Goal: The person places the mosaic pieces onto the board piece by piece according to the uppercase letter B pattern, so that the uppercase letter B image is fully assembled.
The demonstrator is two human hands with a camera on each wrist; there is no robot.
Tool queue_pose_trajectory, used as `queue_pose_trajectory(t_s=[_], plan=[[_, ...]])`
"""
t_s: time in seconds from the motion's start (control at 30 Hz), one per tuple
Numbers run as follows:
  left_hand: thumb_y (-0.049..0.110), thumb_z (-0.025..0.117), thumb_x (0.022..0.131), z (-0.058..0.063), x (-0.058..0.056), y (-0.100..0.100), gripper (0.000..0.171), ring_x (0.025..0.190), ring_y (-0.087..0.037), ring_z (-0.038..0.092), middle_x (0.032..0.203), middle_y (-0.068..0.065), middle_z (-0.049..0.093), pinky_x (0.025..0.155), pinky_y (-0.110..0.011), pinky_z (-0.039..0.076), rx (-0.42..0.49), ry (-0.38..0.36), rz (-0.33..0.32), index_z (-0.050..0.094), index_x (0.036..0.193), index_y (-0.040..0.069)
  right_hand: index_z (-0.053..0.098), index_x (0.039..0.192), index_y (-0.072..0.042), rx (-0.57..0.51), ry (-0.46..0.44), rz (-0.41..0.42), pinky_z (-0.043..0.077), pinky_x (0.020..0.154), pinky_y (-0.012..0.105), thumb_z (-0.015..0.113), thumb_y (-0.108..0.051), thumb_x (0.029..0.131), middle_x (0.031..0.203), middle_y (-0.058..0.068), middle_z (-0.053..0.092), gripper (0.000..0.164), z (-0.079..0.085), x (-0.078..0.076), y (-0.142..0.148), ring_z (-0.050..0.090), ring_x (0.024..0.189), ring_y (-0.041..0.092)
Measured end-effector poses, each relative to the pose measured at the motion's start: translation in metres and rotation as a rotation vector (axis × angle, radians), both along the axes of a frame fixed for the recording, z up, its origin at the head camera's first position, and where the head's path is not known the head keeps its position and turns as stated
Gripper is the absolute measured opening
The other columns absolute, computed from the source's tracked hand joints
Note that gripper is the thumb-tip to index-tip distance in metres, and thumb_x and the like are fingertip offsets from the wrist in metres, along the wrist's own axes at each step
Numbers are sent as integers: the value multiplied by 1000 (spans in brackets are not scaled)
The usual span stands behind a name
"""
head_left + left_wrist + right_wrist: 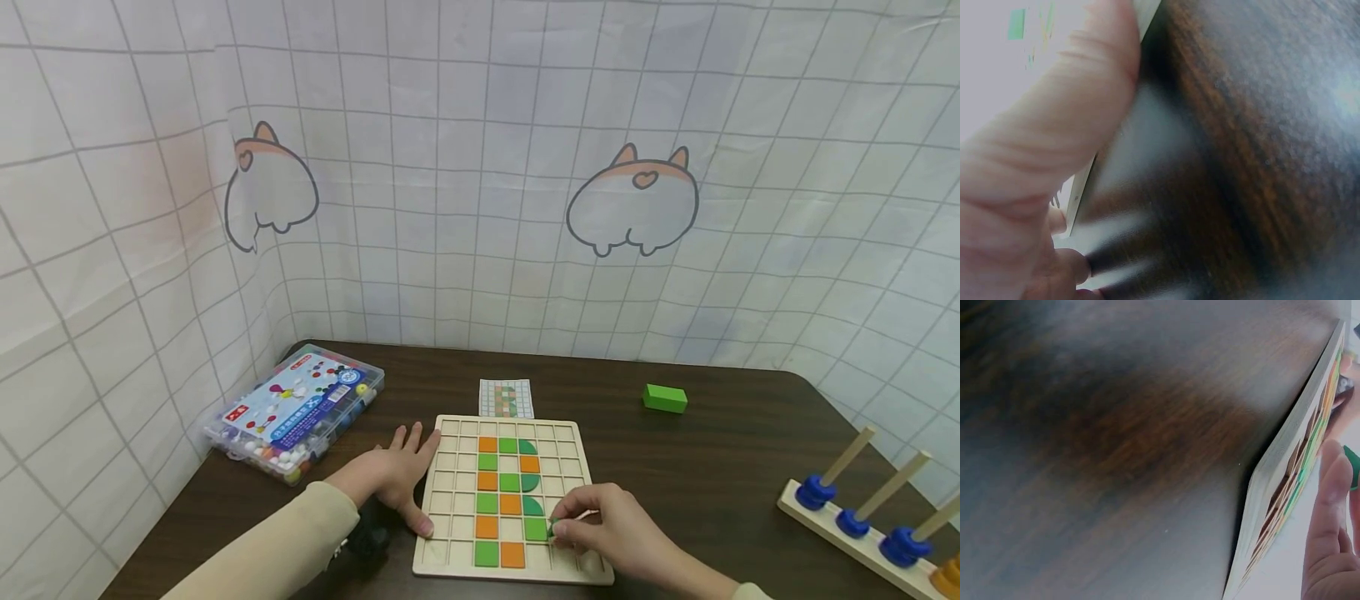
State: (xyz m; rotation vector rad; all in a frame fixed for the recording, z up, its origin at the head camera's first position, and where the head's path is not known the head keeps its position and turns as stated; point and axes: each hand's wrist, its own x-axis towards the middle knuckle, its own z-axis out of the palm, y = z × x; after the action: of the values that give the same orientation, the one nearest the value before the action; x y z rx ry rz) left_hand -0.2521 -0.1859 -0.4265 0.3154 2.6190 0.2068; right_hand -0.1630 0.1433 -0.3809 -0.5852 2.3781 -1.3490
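A square wooden grid board (450,573) lies on the table, with orange tiles (487,527), light green tiles (487,553) and dark green rounded tiles (530,482) set in its middle columns. Along the board's left side rests my left hand (397,475), fingers spread and thumb on the edge. My right hand (611,533) pinches a dark green tile (1352,467) between thumb and fingers, over the board's lower right part beside a light green tile. In the head view the fingers mostly hide this piece, so its outline is unclear. A printed pattern card (506,399) lies just behind the board.
At the left lies a clear plastic box (300,408) of coloured balls. A green block (664,398) sits at the back right. Toward the right edge stands a wooden peg rack (847,533) with blue rings. A dark object (367,533) is by my left wrist.
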Motion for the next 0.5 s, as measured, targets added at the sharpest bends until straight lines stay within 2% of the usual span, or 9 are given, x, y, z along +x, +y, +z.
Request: queue_pose_trajectory(t_s=[0.17,0.37,0.5], plan=[[69,89,58,10,7,2,148,159,-44,-3,172,-21,-4,118,-74,15,3,-3,-6,3,166,16,72,96,0,-18,-30,-24,50,53,22,69,-9,97,73,7,72,9,0,0,0,66,63,14],[61,90,65,34,25,9,141,158,-47,2,171,-26,-1,117,-74,20,-9,13,-23,4,165,12,74,106,0,7,-20,-31,49,53,21,70,-10,96,75,4,70,15,-1,-1,-1,61,62,12],[56,90,69,48,34,12,137,158,-47,4,170,-26,1,118,-72,21,-11,6,-24,5,165,8,73,101,1,-34,-61,-17,53,56,23,71,-10,96,76,5,72,12,-1,-1,-3,66,65,13]])
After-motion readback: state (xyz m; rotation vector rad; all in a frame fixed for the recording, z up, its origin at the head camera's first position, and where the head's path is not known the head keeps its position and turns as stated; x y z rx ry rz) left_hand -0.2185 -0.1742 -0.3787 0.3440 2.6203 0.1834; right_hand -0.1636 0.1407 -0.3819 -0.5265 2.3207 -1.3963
